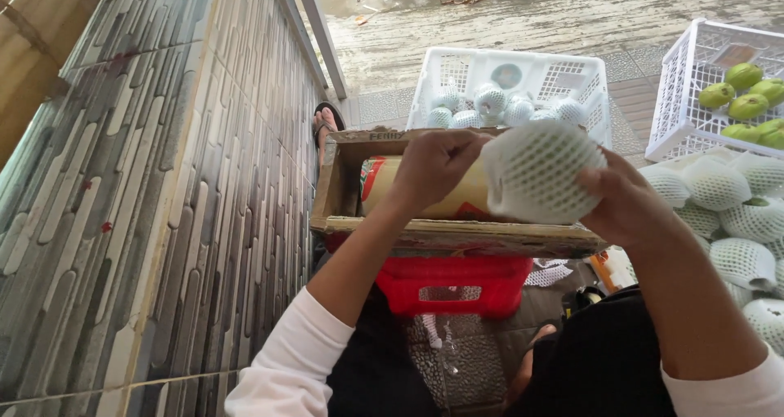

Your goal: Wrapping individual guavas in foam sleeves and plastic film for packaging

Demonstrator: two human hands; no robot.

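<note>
Both my hands grip the white foam-net-sleeved round fruit (539, 172): left hand (437, 168) pinching mesh, right hand (625, 205) cupping; best pull evenly.

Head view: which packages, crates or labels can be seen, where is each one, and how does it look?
Foam net: white mesh sleeve, held between left hand and right hand.
Roll: cream cylinder with red and green end, lying in the wooden box.
Red crate: under the box.
White crate: behind the box, holds netted fruit.
Second white crate: far right, holds green fruit.
</note>
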